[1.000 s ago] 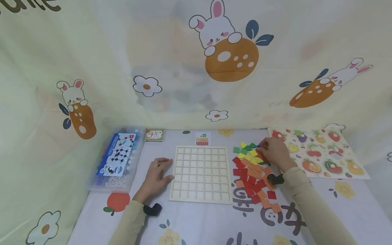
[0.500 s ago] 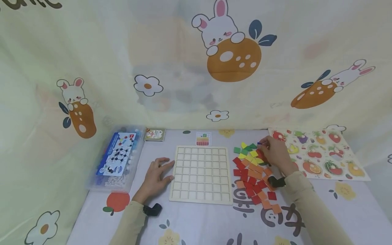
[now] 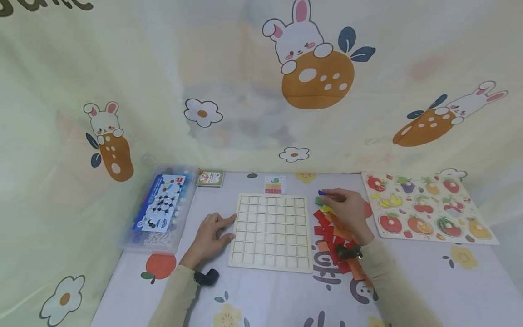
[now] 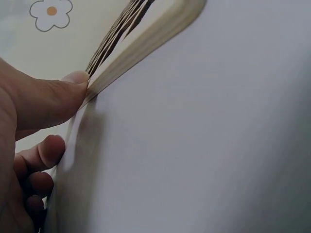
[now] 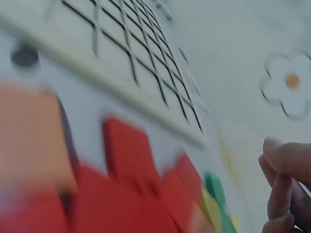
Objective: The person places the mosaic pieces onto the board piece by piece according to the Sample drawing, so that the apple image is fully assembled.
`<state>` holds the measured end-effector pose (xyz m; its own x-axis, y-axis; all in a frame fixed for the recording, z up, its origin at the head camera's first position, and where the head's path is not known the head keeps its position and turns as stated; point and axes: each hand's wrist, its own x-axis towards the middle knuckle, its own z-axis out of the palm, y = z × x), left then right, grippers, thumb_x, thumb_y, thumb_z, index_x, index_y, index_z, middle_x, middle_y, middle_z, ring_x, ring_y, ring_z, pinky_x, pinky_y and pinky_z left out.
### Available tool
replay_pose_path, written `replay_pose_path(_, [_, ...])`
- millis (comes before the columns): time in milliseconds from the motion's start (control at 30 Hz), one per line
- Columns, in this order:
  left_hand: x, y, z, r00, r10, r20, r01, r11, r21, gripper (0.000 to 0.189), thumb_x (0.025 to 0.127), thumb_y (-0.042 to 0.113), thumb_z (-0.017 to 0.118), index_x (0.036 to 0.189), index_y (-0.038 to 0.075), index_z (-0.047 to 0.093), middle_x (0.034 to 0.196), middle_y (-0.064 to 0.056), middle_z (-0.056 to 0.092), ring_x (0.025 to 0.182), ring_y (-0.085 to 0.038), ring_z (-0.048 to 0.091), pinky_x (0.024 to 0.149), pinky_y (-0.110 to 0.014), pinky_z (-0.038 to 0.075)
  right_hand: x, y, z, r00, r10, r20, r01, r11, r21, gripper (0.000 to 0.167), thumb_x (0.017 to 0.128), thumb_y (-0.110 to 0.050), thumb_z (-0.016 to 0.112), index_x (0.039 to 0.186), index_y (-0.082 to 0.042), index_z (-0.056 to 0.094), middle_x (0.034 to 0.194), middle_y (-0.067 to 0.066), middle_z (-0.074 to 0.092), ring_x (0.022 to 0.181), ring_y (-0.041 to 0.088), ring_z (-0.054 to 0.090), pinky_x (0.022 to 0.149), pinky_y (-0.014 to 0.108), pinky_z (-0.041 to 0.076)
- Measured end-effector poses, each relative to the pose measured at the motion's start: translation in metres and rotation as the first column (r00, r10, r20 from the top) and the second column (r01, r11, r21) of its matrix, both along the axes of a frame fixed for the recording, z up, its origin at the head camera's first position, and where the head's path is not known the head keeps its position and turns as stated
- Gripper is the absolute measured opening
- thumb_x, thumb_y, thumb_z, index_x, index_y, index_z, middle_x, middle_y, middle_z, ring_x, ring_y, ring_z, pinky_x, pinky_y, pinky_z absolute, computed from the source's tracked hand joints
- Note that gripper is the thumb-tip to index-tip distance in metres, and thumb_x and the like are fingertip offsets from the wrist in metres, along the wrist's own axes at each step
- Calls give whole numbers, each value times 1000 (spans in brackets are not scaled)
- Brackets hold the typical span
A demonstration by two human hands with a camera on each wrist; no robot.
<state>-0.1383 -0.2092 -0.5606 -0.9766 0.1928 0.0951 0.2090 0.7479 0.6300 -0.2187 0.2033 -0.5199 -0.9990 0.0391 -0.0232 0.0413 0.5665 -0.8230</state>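
Observation:
A pale wooden grid board (image 3: 271, 231) with bare square cells lies at the middle of the table. At its left edge rests my left hand (image 3: 208, 238), index finger and thumb touching the side; in the left wrist view the thumb (image 4: 53, 97) presses the board's edge. My right hand (image 3: 347, 211) pinches a small blue tile (image 3: 320, 192) between thumb and fingertips, above the far end of the tile pile. Red tiles (image 3: 320, 218), orange tiles (image 3: 341, 232) and some green and yellow ones lie under that hand and wrist, partly hidden. The right wrist view does not show the blue tile.
Beyond the board lies a small pattern card (image 3: 274, 185). On the left are a clear plastic case (image 3: 163, 209) with a blue label and a little box (image 3: 210, 178). A fruit picture board (image 3: 429, 206) lies at the right, with a fabric backdrop behind.
My right hand has moved left with the blue tile, away from the fruit picture board and over the green and yellow tiles. My left hand stays at the grid board's edge.

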Motion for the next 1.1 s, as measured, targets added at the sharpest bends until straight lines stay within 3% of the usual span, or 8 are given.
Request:
replay_pose_path(167, [-2,-1,-1,1000,8,-12,-9,1000,-9,60,87,18,85,144,18,67,86,4,47,83,-13,34,77,-30,29,1,-38,-4,999,42,-21,-43,998,-36,33,98,-30,78,125,-11,78,116,12,79,99,29,74,73,21,54])
replay_pose_path(267, [-3,0,-3,1000,16,-25,-17,1000,-15,59,87,19,86,144,18,68,86,4,48,83,-13,35,77,-30,29,1,-59,-7,996,80,-41,-82,996,-41,29,97,-28,78,122,-12,79,111,10,79,96,25,73,80,24,54])
replay_pose_path(400, [-2,2,-4,999,42,-20,-43,999,-16,58,87,20,85,143,18,68,86,4,47,84,-13,35,78,-30,29,2,-85,-8,987,156,-45,-158,987,-43,24,96,-27,79,117,-15,80,106,4,79,92,21,69,82,32,53])
replay_pose_path(600, [0,8,-4,997,81,-20,-81,997,-9,57,87,20,84,142,20,69,87,3,47,85,-14,35,78,-31,29,2,-116,-12,969,240,-54,-242,970,-35,18,96,-26,80,112,-18,82,99,-1,75,91,20,62,81,32,50])
replay_pose_path(833, [2,11,-3,995,98,-13,-99,995,-24,57,88,19,83,143,20,69,88,2,47,86,-14,35,78,-32,27,3,-139,-23,969,245,-32,-245,969,-4,16,93,-26,82,108,-20,82,96,0,68,89,20,55,77,33,45])
replay_pose_path(1100, [3,10,-1,994,105,11,-105,994,-18,58,88,18,84,143,21,68,88,2,46,87,-14,36,79,-32,28,5,-154,-26,974,226,-23,-220,962,160,14,90,-33,84,102,-25,83,97,-3,71,84,17,56,75,33,40])
